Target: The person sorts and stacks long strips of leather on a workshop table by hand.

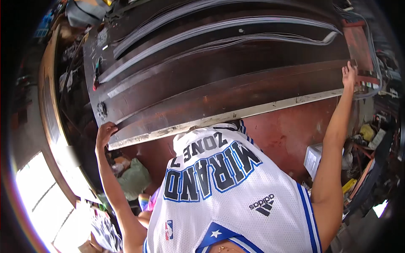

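A long thin dark strip runs across the dark tabletop, close to its near edge. At its left end my left hand is closed, with the fingers curled at the table's corner. My right hand is at the other end by the right edge, its fingertips pinched together there. What exactly lies between the fingers is too small to see well. Farther back, several bundles of long thin grey strips lie lengthwise on the table, bent toward the right.
A red-handled hand tool and a small dark coil lie along the left edge. A pale worn edging borders the near side against my jersey. Below are a green sack and a white box.
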The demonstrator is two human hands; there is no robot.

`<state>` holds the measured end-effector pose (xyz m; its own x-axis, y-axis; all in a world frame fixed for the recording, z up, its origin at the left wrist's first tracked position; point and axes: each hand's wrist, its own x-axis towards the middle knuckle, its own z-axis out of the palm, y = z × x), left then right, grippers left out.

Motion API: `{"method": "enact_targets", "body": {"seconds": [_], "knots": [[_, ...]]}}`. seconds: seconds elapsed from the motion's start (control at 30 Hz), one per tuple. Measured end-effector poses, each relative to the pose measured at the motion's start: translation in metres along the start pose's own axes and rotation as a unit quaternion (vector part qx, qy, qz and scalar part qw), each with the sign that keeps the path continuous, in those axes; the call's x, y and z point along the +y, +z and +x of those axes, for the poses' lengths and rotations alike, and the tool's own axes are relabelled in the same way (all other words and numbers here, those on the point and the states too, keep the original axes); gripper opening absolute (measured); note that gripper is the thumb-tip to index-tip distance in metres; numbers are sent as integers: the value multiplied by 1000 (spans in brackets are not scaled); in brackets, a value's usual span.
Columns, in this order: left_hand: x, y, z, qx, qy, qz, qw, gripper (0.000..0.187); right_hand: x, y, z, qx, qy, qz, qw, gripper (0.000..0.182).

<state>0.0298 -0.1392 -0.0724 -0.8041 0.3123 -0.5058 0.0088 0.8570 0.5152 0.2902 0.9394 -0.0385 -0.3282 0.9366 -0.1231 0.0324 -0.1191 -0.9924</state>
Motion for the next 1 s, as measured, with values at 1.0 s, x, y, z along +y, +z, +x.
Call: {"method": "enact_targets", "body": {"seconds": [1.0], "knots": [[-34,12,-29,179,-136,-140,964,18,94,-85,114,117,30,-352,928,43]]}}
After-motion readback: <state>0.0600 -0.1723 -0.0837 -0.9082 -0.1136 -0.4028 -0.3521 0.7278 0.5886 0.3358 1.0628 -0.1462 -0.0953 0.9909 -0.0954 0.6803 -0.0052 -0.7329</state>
